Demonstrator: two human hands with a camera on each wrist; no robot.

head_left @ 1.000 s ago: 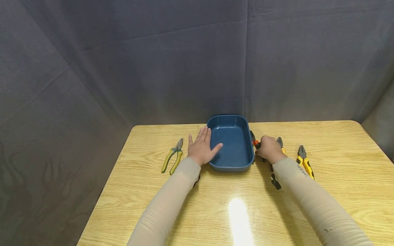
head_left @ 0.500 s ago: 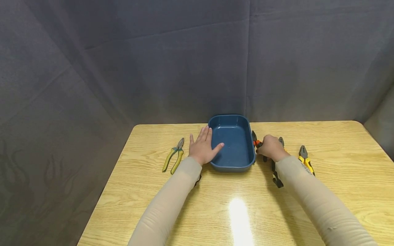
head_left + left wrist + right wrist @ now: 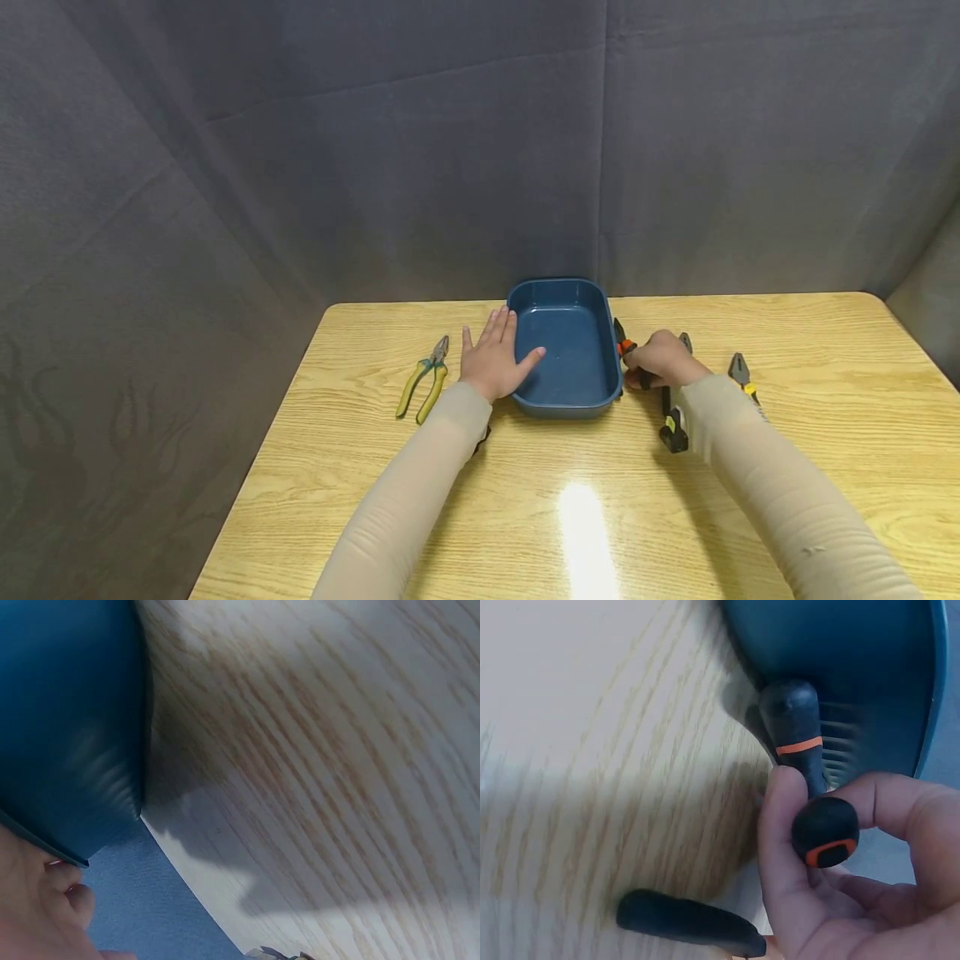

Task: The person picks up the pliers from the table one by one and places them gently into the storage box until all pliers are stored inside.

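Observation:
My left hand (image 3: 491, 358) rests with spread fingers on the left rim of a deep blue tray (image 3: 564, 412), its thumb reaching over the inside. At the tray's right side, my right hand (image 3: 663, 358) pinches black-and-orange pliers (image 3: 627, 346), their dark jaws pointing away. In the right wrist view, one black handle (image 3: 825, 829) with an orange ring lies between thumb and fingers, its end toward the camera. The other handle (image 3: 791, 724) is close against the tray wall. A separate black handle (image 3: 690, 922) lies on the table beside the fingers.
Yellow-green pliers (image 3: 422, 387) lie open left of the tray. Right of my hand are dark-jawed pliers (image 3: 686, 342), mostly covered by it, and yellow-black pliers (image 3: 740, 371), partly behind my sleeve. A grey curtain (image 3: 480, 167) hangs behind the wooden table (image 3: 525, 500).
My right hand has shifted slightly right and its wrist has turned, showing more of the fingers at the pliers' handle. The left hand and the tray stay in place.

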